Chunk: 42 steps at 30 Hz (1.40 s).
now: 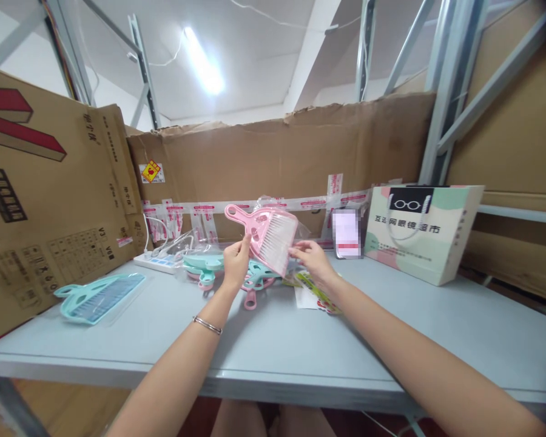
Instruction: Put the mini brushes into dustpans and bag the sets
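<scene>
A pink mini dustpan with a white-bristled brush (266,230) is held up above the grey table (273,340), partly in a clear plastic bag. My left hand (235,262) pinches its left edge, with a bracelet on the wrist. Its right edge and the bag are pinched by my right hand (313,260). Below them lies a pile of teal and pink dustpan sets (236,272). Some printed paper cards (316,292) lie under my right wrist.
A bagged teal dustpan set (97,296) lies at the left. A white power strip (157,261) sits at the back, a printed paper bag (421,230) at the right. Cardboard walls (277,164) surround the table; metal rack posts (441,109) stand behind.
</scene>
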### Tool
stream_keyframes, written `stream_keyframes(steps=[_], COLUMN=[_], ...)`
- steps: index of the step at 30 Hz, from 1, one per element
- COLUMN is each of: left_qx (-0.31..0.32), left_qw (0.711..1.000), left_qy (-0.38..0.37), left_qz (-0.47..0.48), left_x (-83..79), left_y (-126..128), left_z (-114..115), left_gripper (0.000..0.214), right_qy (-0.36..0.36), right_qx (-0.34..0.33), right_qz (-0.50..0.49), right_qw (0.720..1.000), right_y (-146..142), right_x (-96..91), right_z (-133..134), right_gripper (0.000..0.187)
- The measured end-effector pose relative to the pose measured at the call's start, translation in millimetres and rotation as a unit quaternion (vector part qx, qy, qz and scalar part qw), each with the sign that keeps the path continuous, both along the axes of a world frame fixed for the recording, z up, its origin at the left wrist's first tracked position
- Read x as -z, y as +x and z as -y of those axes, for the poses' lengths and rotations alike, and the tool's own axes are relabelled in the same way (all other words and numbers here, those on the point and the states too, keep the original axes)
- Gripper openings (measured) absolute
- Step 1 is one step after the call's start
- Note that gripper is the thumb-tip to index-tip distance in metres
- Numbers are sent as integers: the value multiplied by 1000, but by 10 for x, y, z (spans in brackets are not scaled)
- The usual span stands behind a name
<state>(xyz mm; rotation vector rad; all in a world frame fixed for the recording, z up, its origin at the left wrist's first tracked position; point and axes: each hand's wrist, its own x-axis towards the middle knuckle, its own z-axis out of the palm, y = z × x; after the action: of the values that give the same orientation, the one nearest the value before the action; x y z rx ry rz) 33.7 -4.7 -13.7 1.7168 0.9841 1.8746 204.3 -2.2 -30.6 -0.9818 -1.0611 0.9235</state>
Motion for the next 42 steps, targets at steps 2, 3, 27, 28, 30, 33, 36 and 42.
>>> stream_keyframes(steps=[2,3,27,28,30,33,36,42], left_qx=[41,59,140,133,44,-221,-389,-380], left_qw=[999,998,961,962,978,965,904,916], left_qy=[-11,-16,-234,-227,-194,-135,-137,-7], left_qz=[-23,-34,-52,-69,-56,-34,-109,-129], left_x=[-10,-23,-414,-401,-391,-394,-373,-378], left_y=[-2,-13,-492,-503,-610,-934,-1201,-844], left_z=[-28,-50,-12,-27,-92,-228,-304,-123], left_gripper=[52,51,37,33,28,26,41,87], right_qy=[-26,-27,60,71,90,100,77,33], right_qx=[-16,-20,-239,-227,-171,-28,96,124], right_qz=[-72,-92,60,66,50,-15,-84,-159], right_qw=[997,995,967,969,980,995,989,979], right_y=[18,36,196,193,226,361,489,401], right_x=[18,10,-202,-197,-190,-182,-165,-146], right_z=[-17,-23,192,181,124,-8,-113,-94], right_gripper=[39,41,32,30,28,27,28,33])
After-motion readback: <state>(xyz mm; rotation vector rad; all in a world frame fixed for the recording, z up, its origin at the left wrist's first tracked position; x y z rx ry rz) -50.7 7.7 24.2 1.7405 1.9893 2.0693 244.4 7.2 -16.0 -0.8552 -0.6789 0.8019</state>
